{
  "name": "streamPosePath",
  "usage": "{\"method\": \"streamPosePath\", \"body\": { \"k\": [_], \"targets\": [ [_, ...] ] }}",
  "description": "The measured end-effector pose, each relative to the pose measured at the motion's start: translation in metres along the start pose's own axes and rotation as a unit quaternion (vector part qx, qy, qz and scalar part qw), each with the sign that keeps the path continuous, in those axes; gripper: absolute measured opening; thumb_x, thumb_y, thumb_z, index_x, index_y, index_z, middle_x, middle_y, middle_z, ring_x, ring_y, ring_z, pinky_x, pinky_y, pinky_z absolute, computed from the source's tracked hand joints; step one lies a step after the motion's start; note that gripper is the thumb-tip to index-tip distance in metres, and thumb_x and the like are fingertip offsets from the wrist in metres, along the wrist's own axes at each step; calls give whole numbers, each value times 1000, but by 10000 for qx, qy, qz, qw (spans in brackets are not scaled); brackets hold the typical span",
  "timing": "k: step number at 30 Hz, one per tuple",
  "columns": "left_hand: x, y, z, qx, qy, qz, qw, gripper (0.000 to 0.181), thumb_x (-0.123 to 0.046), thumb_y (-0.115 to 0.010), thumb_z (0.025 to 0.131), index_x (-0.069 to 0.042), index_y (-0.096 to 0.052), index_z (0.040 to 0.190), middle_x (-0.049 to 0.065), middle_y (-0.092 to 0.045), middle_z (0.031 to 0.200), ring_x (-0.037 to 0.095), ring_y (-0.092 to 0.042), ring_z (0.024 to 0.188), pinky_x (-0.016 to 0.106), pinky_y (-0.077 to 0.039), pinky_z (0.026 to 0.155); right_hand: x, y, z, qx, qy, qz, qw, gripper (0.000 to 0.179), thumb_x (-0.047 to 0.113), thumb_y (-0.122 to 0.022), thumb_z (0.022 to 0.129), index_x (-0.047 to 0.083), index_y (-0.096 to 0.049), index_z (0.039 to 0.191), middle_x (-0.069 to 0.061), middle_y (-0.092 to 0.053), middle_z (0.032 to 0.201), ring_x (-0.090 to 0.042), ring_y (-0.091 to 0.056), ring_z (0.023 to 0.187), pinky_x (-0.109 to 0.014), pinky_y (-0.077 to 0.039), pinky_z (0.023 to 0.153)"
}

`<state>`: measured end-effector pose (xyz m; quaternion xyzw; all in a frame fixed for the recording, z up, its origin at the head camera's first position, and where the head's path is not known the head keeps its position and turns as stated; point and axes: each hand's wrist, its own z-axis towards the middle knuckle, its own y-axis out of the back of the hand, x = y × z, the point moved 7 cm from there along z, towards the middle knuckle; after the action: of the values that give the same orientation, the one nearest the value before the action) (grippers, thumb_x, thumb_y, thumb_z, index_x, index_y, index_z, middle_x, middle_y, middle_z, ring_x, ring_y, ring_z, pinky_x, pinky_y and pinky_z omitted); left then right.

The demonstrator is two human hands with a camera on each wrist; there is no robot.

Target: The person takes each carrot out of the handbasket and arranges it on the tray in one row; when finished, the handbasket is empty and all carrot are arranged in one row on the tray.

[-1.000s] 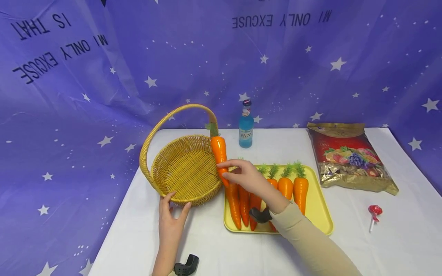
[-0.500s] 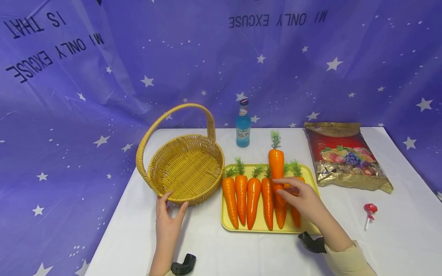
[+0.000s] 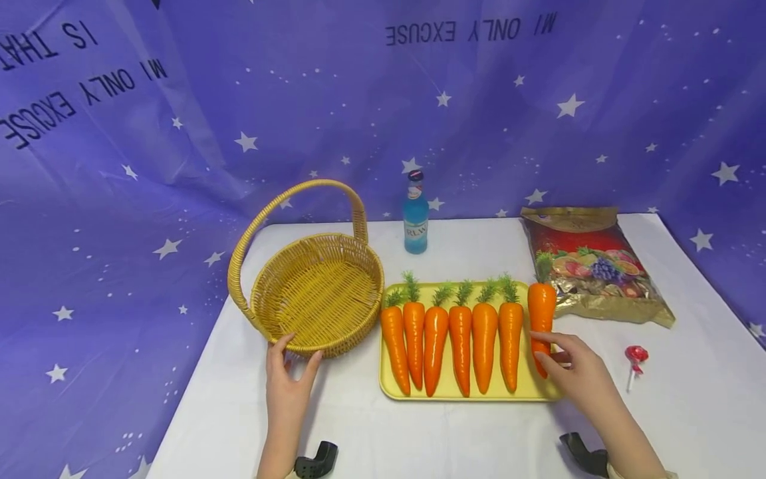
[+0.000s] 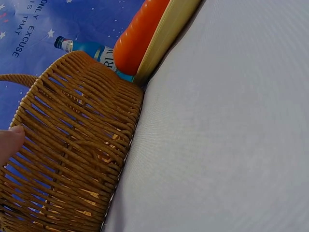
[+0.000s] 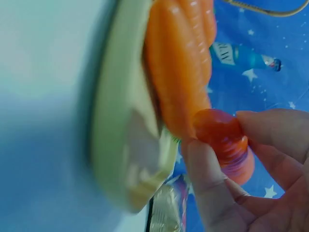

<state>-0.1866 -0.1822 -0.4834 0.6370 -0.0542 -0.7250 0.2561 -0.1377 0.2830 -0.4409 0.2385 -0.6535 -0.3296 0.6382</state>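
Observation:
A round wicker basket (image 3: 323,293) with a tall arched handle stands on the left; inside, its woven bottom is bare. My left hand (image 3: 288,392) holds the front rim, and a fingertip (image 4: 17,130) shows against the weave in the left wrist view. Several orange carrots (image 3: 461,346) with feathery green tops lie side by side on a yellow tray (image 3: 467,397). At the tray's right end, my right hand (image 3: 577,372) pinches another carrot (image 3: 541,309) near its narrow end, between thumb and fingers. The right wrist view shows that carrot's tip (image 5: 219,130) between the fingertips.
A blue bottle (image 3: 415,223) stands behind the tray. To the right lies a red and gold bag (image 3: 598,266), with a red lollipop (image 3: 636,356) nearer the front. A purple starry cloth (image 3: 359,100) hangs behind the white table.
My right hand has carried the carrot rightward, from beside the basket across the tray to its right end, and lower. My left hand has stayed at the basket rim.

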Motion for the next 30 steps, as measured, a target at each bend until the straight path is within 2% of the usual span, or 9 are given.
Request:
{"method": "streamPosePath", "body": {
  "k": [4, 8, 17, 30],
  "targets": [
    [1, 1, 0, -10, -38, -24, 10000, 64, -29, -74, 87, -11, -40, 138, 17, -29, 148, 36, -27, 138, 54, -32, 108, -8, -5, -3, 242, -303, -327, 9987, 38, 13, -68, 90, 3, -61, 126, -27, -56, 120, -34, -62, 90, -47, -57, 72],
    [0, 1, 1, -33, -59, -53, 10000, 64, -28, -74, 86, -11, -40, 138, 17, -30, 147, 36, -27, 138, 54, -32, 108, -10, -12, -3, 357, -380, -672, 9964, 39, 13, -68, 89, 2, -61, 125, -26, -58, 117, -37, -61, 93, -51, -55, 74],
    [1, 0, 1, -7, -27, -69, 10000, 64, -28, -74, 86, -12, -41, 138, 17, -29, 149, 35, -26, 139, 53, -31, 109, -3, -21, -6, 337, -241, -1182, 9921, 38, 13, -68, 88, 0, -63, 123, -29, -58, 113, -48, -56, 101, -64, -47, 79],
    [0, 0, 0, -50, -59, -103, 9999, 63, -28, -75, 86, -12, -42, 137, 16, -31, 147, 35, -28, 138, 53, -32, 108, -2, -29, -6, 411, -485, -1376, 9884, 38, 14, -67, 89, 1, -62, 124, -24, -57, 104, -40, -59, 91, -59, -51, 77]
  ]
}}
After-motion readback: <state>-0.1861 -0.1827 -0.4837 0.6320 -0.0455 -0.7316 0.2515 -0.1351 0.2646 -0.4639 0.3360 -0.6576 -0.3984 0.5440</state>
